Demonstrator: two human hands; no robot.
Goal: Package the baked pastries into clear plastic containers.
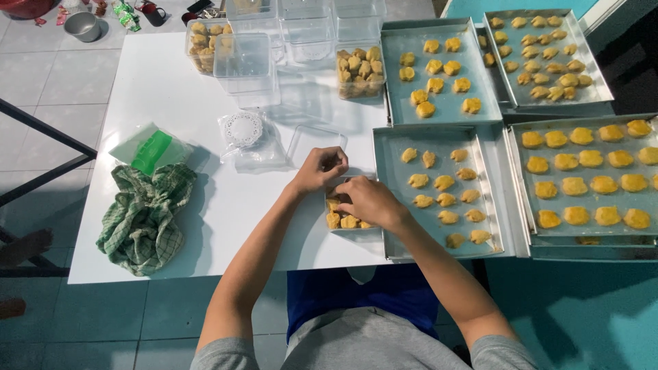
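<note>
Here: four cookie trays; left hand, right hand both curled over clear box; grasp unclear.

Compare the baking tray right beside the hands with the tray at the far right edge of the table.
The near tray holds small, irregular cookies with bare metal between them; the far-right tray holds larger, rounder ones in tidy rows. The near tray lies wholly in view; the far-right tray runs off the picture's edge. The right hand rests by the near tray; no hand is near the other. Both are shallow rectangular metal trays of yellow cookies.
</note>
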